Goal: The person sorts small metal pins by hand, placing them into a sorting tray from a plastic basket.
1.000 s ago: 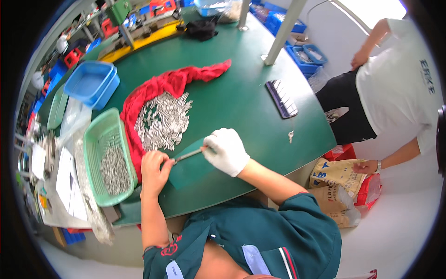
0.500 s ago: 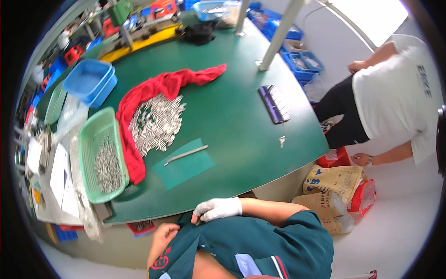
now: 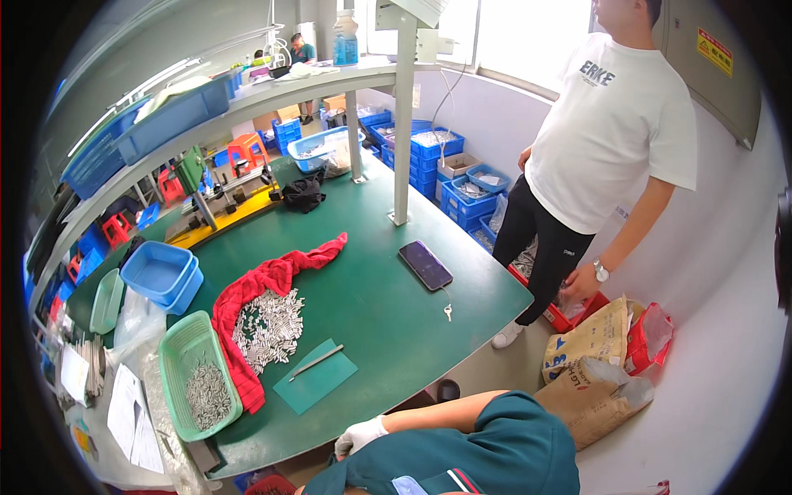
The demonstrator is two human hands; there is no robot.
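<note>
My right hand, in a white glove with bare fingertips, is by the front of my dark green shirt. Its fingers look curled closed; whatever they hold, if anything, is hidden. My left hand is out of view. Ahead on the green table lies a thin metal rod across a green sheet. Beyond it, small silver metal pieces are heaped on a red cloth. To the left, a light green basket holds more small metal pieces.
A phone and a key lie on the right of the table. A person in a white shirt stands beyond the right edge, near sacks. Blue tubs sit at left; a shelf post rises at the back.
My view has lifted, bringing the shelf and the standing person's upper body into sight. My left hand has dropped out of view. The phone's screen looks dark now, without the earlier bright reflections.
</note>
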